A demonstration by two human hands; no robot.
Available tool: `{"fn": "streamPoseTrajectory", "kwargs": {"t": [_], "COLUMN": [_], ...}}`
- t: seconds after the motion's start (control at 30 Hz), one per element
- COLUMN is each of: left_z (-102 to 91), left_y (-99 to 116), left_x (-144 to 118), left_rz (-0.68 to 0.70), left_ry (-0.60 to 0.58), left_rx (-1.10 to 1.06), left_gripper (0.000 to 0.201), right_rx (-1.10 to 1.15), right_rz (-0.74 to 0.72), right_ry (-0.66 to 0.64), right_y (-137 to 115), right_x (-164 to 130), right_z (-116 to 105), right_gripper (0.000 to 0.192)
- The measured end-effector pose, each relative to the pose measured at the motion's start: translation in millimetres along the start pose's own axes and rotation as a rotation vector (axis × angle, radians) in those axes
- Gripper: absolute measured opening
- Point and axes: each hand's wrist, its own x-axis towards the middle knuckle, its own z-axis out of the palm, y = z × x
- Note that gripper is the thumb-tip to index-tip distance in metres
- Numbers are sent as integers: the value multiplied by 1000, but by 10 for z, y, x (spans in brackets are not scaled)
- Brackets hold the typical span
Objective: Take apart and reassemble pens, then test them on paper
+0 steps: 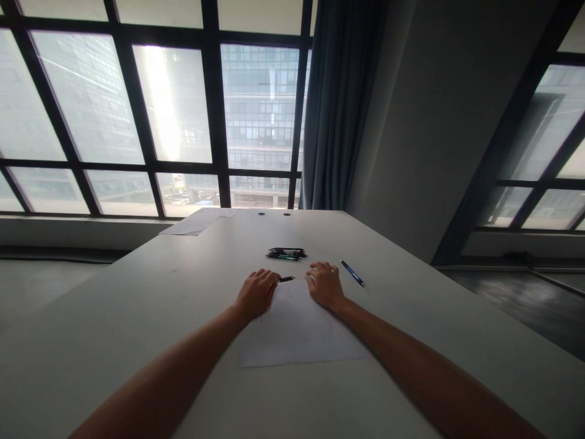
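My left hand (258,289) is closed round one end of a black pen (287,278). Its tip points right, toward my right hand (323,283). That hand holds nothing I can see; its fingers are apart and bent, at the upper right edge of a white sheet of paper (301,335). The sheet lies between my forearms, with my left hand at its upper left edge. Just beyond both hands rests a small pile of several dark pens (286,253), one with green on it. A blue and black pen (352,273) lies slantwise to the right of my right hand.
The long white table (150,292) reaches toward the window (260,110). More paper (196,221) lies at its far left edge. Two small dark round pieces (274,214) are at the far end. A blue-grey curtain (336,110) hangs behind, beside a wall (425,140).
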Motion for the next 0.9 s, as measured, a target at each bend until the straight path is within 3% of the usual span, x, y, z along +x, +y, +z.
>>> {"fn": "streamPoseTrajectory", "kwargs": {"t": [0.3, 0.53, 0.67, 0.9], "left_z": [-24, -56, -76, -88], "left_y": [22, 52, 67, 70], "left_x": [12, 9, 10, 17], "left_rz": [-3, -49, -65, -67], "left_ry": [-44, -30, -22, -29], "left_rx": [4, 56, 60, 55], "left_gripper": [20, 19, 19, 20], "right_rx": [23, 199, 237, 232], "right_rz": [-12, -120, -221, -255], "right_ry": [30, 230, 256, 252], "right_y": [-7, -144, -206, -224], "right_x": [9, -19, -56, -71], "right_z": [3, -151, -176, -174], "right_gripper": [12, 13, 15, 16]}}
